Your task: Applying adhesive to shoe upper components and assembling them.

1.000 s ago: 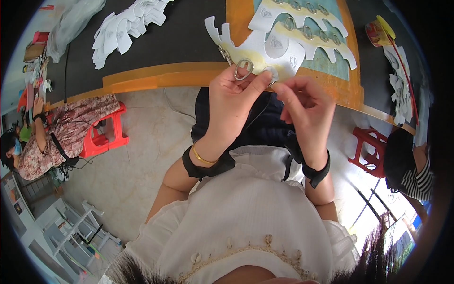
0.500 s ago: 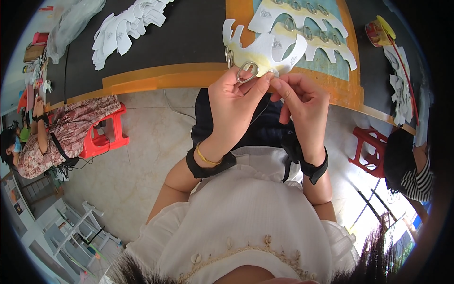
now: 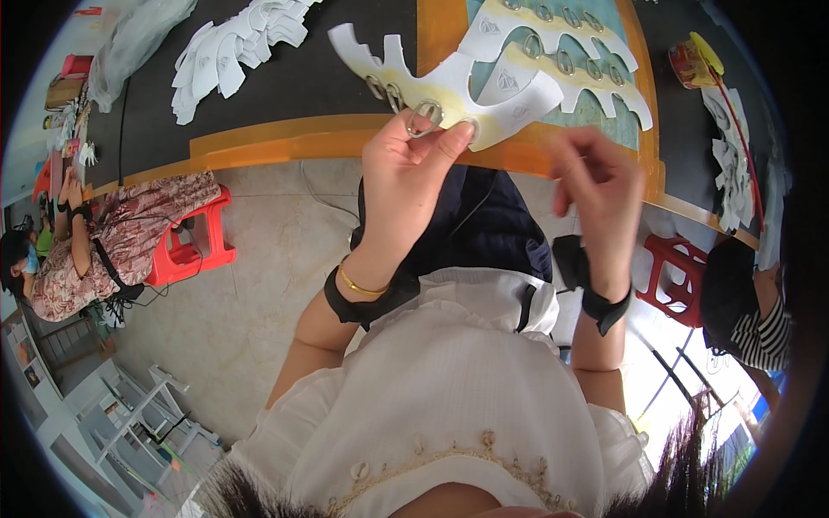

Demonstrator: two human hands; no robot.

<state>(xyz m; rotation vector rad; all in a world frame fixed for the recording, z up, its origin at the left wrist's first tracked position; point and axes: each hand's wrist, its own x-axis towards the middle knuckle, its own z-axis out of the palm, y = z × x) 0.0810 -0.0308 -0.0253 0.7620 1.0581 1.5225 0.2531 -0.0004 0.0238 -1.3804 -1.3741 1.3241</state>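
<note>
My left hand [image 3: 406, 181] pinches a white, curved cut-out piece [image 3: 445, 85] with prong-like strips by its lower edge, over the table's front edge. Yellowish glue-like stain runs along the piece. Several oval metal rings hang on it, one large ring [image 3: 425, 118] right at my fingertips; my thumb presses near another. My right hand [image 3: 602, 186] is apart from the piece, to its right, with bent fingers smeared by motion; whether it holds anything does not show. Beyond, similar white pieces [image 3: 596, 79] with metal rings lie on a teal mat [image 3: 623, 15].
Stacked white cut-outs [image 3: 226, 53] lie on the black table [image 3: 345, 91] at left, with plastic sheeting [image 3: 134, 52] further left. At right are a red-and-yellow tub [image 3: 693, 62] and more white pieces [image 3: 734, 160]. People sit either side, near red stools [image 3: 203, 237].
My right hand has let go of the piece and moved right. My left hand has shifted slightly left, and the piece has opened out flatter, showing its full width.
</note>
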